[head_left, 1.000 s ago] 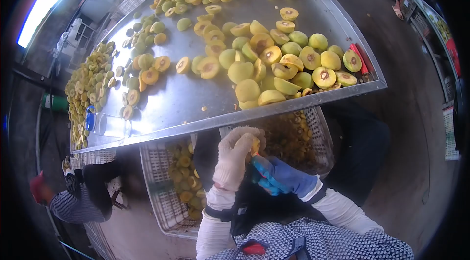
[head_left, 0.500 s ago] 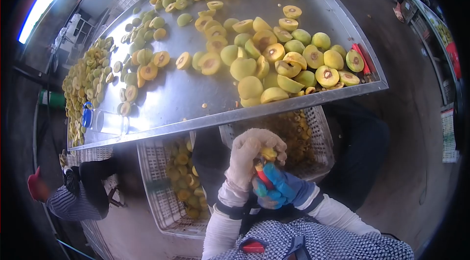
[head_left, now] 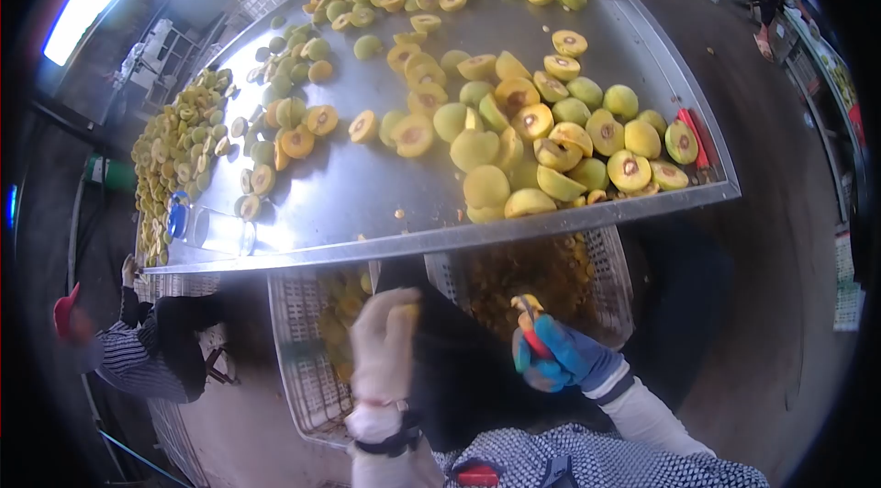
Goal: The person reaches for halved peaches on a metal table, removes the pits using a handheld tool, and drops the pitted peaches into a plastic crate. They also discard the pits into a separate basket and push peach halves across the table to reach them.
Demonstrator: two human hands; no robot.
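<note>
While the two gloved hands sit apart just below the near table edge, the right hand [head_left: 562, 361], in a blue glove at about 5 o'clock, is closed in a fist round a red-handled tool [head_left: 529, 334]. Its tip points toward 12 and carries a yellow scrap of fruit [head_left: 526, 304]. At 6 o'clock the left hand [head_left: 385, 346], in a white glove, is motion-blurred: the fingers look loosely curled and there is a smear of yellow by the fingertips, but I cannot tell whether it grips anything. It hovers over the left basket [head_left: 298, 369], a white slatted crate with yellow fruit halves inside. The right hand is over the right basket [head_left: 613, 272], which holds a darker heap of pits and scraps [head_left: 500, 272]. Both baskets tuck under the rim of the steel table [head_left: 367, 199]. On the table a pile of halved yellow-green fruit [head_left: 477, 150] lies toward 1 o'clock, many cut face up, with more strewn toward 11 and 12. A red-handled implement [head_left: 697, 139] lies against the rim at 2 o'clock. A clear bottle [head_left: 206, 229] with a blue cap lies on its side at 9. Another person [head_left: 156, 355], in a striped sleeve and red cap, is low at 8 o'clock.
</note>
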